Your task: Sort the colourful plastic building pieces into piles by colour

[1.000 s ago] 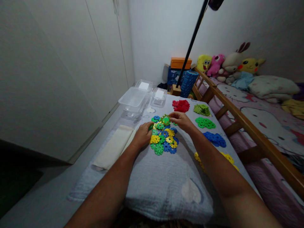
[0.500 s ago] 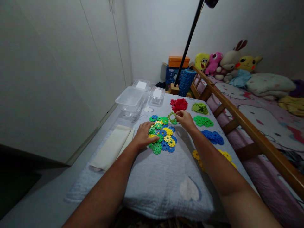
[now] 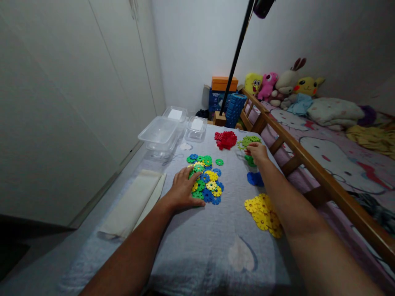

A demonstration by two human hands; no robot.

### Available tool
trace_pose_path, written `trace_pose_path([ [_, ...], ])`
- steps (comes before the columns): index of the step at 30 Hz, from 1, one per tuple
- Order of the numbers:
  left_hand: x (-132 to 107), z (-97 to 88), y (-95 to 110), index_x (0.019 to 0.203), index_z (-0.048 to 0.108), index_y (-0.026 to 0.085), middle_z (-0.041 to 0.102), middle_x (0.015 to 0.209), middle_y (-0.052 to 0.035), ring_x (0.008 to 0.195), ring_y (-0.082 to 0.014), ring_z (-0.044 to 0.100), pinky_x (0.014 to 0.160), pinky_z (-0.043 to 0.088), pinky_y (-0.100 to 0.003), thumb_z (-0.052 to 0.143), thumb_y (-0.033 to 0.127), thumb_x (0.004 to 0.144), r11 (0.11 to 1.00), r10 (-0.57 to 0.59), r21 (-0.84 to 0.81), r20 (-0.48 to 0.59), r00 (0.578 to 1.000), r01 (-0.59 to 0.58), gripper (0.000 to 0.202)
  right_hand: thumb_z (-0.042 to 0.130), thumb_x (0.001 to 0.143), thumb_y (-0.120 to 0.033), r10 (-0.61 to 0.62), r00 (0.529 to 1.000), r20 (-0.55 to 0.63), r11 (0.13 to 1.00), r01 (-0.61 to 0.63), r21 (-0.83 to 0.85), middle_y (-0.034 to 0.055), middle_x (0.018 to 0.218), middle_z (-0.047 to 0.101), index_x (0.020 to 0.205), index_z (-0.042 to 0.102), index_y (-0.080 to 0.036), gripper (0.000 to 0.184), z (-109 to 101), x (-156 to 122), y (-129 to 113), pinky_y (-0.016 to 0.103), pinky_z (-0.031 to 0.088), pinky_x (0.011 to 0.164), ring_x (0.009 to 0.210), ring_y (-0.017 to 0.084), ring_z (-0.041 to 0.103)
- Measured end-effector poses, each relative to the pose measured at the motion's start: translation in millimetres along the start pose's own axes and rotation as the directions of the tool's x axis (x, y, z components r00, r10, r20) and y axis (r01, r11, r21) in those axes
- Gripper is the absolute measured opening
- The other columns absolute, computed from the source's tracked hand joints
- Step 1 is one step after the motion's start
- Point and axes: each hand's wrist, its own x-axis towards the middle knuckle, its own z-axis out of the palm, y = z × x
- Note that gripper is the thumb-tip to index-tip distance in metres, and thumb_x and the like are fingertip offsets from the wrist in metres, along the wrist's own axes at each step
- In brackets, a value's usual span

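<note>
My left hand (image 3: pixel 184 189) lies with fingers spread on the left side of a mixed pile of flower-shaped plastic discs (image 3: pixel 211 176) in green, blue and yellow. A single green disc (image 3: pixel 219 162) lies just beyond that pile. Over at the right, my right hand (image 3: pixel 258 152) pinches a light green toothed ring (image 3: pixel 242 144) at the edge of the light green pile (image 3: pixel 252 139). Below this hand are dark green discs (image 3: pixel 249 160), partly covered by it. Blue discs (image 3: pixel 254 179) and a yellow disc pile (image 3: pixel 263 212) sit nearer me, partly behind my right forearm.
Red pieces (image 3: pixel 226 140) are heaped at the table's far side. Clear plastic boxes (image 3: pixel 160 132) stand at the back left, with a folded cream cloth (image 3: pixel 131 203) in front. A wooden bed rail (image 3: pixel 293 150) runs along the right, and a black lamp pole (image 3: pixel 236 59) rises behind.
My right hand has carried the light green ring from beside the mixed pile rightward to the light green heap. My left hand has stayed at the mixed pile, its fingers shifting. The view has turned slightly.
</note>
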Motion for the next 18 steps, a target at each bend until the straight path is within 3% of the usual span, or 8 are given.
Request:
trace_pose_path([
  [6, 1.0, 1.5, 0.2, 0.150, 0.051, 0.028, 0.035, 0.162, -0.0170, 0.151, -0.0429, 0.030, 0.123, 0.026, -0.060, 0.091, 0.054, 0.060, 1.000, 0.006, 0.001, -0.049, 0.999, -0.006, 0.102, 0.060, 0.068, 0.001, 0.123, 0.969, -0.212, 0.992, -0.113, 0.060, -0.0074, 0.055, 0.052, 0.076, 0.048, -0.022, 0.027, -14.2, 40.5, -9.3, 0.017, 0.049, 0.049, 0.051, 0.011, 0.059],
  [12, 0.9, 3.9, -2.4, 0.150, 0.051, 0.027, 0.036, 0.162, -0.0171, 0.149, -0.0425, 0.033, 0.123, 0.027, -0.059, 0.090, 0.054, 0.061, 1.000, 0.003, -0.003, -0.062, 0.998, -0.003, 0.101, 0.046, 0.080, 0.003, 0.206, 0.950, -0.235, 0.974, -0.176, 0.141, -0.0059, 0.056, 0.051, 0.074, 0.048, -0.020, 0.024, -13.2, 59.1, -12.8, 0.016, 0.048, 0.056, 0.053, 0.006, 0.054],
  [18, 0.6, 0.2, 0.9, 0.152, 0.050, 0.026, 0.035, 0.162, -0.0181, 0.150, -0.0428, 0.031, 0.123, 0.025, -0.060, 0.089, 0.055, 0.063, 1.000, -0.014, 0.008, -0.021, 1.000, 0.015, 0.101, 0.045, 0.081, 0.007, 0.281, 0.931, -0.232, 0.948, -0.232, 0.218, -0.0069, 0.060, 0.050, 0.073, 0.046, -0.019, 0.027, -5.8, 72.7, -13.5, 0.009, 0.047, 0.053, 0.050, 0.002, 0.052],
])
